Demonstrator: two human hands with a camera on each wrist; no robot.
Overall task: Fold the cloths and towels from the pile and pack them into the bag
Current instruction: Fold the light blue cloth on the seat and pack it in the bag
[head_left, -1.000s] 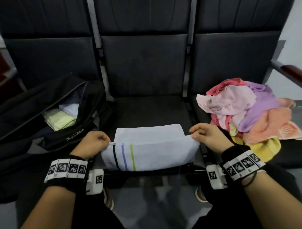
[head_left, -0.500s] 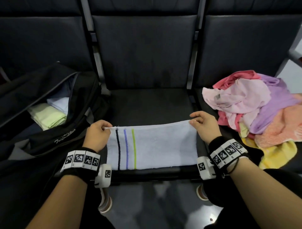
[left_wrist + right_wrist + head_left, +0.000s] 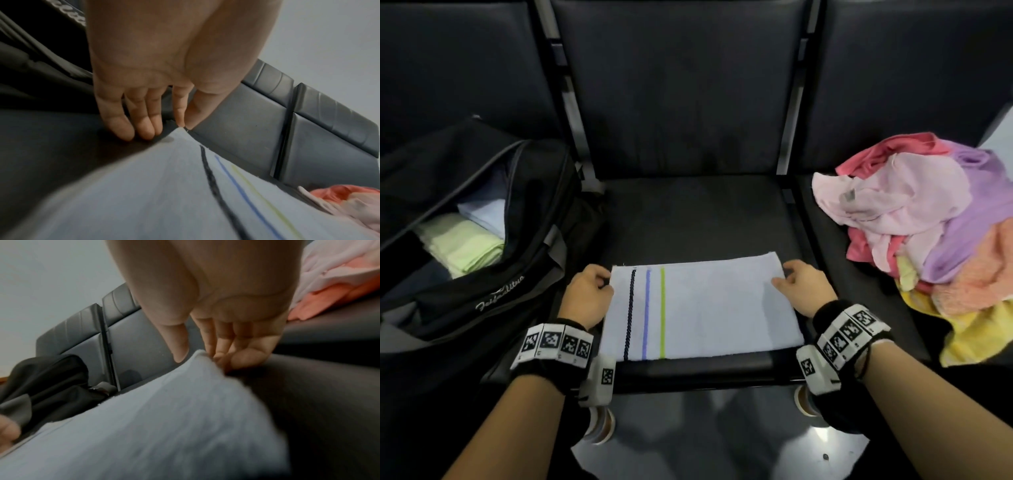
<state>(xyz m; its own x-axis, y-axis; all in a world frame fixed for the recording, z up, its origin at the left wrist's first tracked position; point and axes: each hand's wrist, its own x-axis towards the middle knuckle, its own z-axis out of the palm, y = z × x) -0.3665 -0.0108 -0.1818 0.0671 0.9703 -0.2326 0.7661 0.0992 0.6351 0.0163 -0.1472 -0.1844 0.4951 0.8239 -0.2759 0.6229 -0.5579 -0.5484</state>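
Towel [image 3: 702, 308], soft, light and limp, lies folded flat on the seat [image 3: 688, 212] right of the bag [image 3: 482, 240]; left hand [image 3: 585, 294] and right hand [image 3: 804, 291] each pinch a far corner, the best hold.

Head view looks down on the seat [image 3: 688, 212]; both wrist views skim it closely.

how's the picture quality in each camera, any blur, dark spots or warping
Head view: dim, the seat frame lines bow near the edges, the white towel is sharp. Left wrist view: the fingers are fairly sharp, the near towel smears. Right wrist view: soft overall, the towel blurred, the dark seat featureless.
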